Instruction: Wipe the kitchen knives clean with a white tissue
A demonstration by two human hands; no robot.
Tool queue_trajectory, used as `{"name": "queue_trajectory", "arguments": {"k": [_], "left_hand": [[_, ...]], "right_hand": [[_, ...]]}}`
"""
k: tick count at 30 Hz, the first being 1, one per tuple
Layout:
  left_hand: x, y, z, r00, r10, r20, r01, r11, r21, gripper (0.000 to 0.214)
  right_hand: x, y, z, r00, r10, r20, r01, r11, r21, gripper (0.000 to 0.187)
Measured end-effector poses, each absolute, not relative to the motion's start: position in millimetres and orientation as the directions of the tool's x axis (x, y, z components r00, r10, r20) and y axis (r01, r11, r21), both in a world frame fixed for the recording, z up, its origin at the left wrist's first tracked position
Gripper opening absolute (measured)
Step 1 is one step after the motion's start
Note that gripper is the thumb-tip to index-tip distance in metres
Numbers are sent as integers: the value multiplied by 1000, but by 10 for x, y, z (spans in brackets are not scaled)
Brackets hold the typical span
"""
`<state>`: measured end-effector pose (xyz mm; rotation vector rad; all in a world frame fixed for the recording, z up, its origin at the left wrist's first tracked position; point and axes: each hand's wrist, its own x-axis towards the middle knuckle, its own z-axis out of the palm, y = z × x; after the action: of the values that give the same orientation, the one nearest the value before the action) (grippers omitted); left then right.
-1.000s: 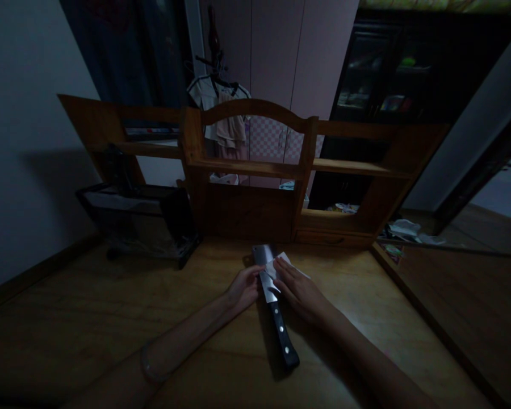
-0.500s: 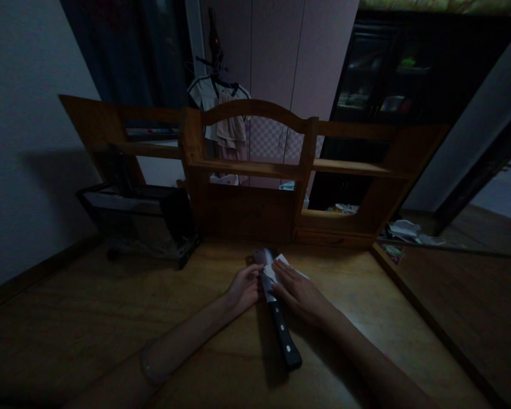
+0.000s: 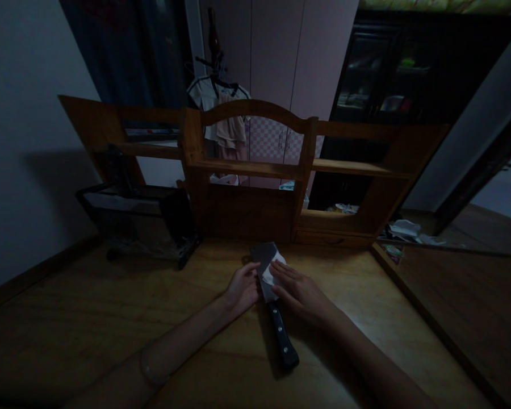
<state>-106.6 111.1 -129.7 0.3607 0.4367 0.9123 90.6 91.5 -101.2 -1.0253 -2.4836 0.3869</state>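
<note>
In the head view, a kitchen cleaver (image 3: 264, 253) with a broad grey blade lies at a slant above the wooden table. Its black handle (image 3: 281, 338) has several silver rivets and points toward me. My left hand (image 3: 243, 288) grips the blade's left edge between thumb and curled fingers. My right hand (image 3: 300, 289) presses a folded white tissue (image 3: 269, 278) against the blade's face, with its fingers together over the tissue. Part of the blade's right side is hidden under that hand.
A wooden shelf unit (image 3: 251, 210) stands along the table's far side. Left of it is a black-framed rack (image 3: 132, 221) with clear sides. A raised wooden edge (image 3: 426, 318) runs down the table's right side. Clothes (image 3: 230, 122) hang behind the shelf.
The cleaver has turned so that more of its blade face shows. Its handle has shifted slightly left. My right hand and the tissue have moved a little left across the blade.
</note>
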Motion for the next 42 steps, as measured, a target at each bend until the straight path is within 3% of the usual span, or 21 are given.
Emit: {"name": "queue_trajectory", "arguments": {"k": [27, 35, 42], "left_hand": [[-1066, 1131, -1314, 556, 808, -195, -681, 578, 451, 26], [-1084, 1144, -1361, 559, 809, -182, -668, 570, 478, 27], [-1066, 1129, -1332, 573, 807, -140, -691, 568, 446, 27]], "right_hand": [[871, 901, -1048, -651, 676, 346, 574, 736, -359, 45], [797, 902, -1138, -464, 751, 469, 608, 656, -448, 51], [837, 968, -1221, -429, 784, 447, 644, 613, -458, 45]]}}
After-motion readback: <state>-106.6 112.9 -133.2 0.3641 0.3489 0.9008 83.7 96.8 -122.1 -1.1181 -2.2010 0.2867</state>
